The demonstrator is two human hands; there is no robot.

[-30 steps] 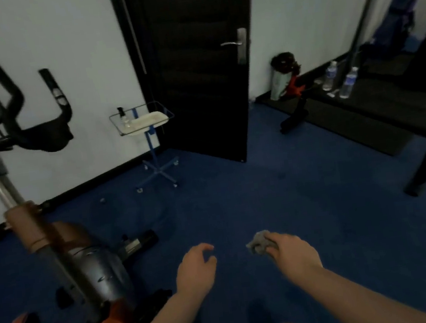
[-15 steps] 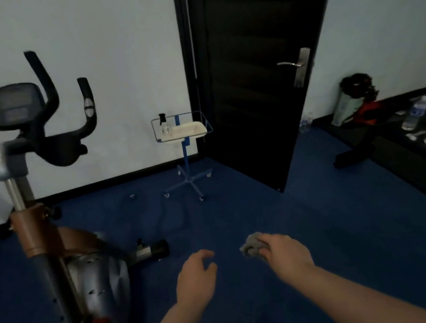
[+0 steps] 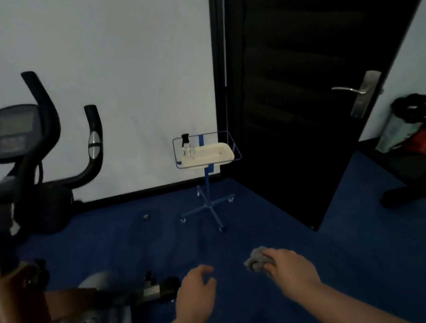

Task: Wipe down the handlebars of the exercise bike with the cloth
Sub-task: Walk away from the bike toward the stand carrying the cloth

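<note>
The right hand (image 3: 292,267) had its fingers curled tight around a small gray cloth (image 3: 257,260), bunched up in a ball. The left hand (image 3: 196,291) held nothing, and its fingers hung loosely bent. Both hands were low over the blue floor (image 3: 353,251). The exercise bike (image 3: 27,240) stood by the floor's left edge, and its black handlebars (image 3: 93,139) were well apart from the cloth. No wiping looked started, so all of it was left to do.
</note>
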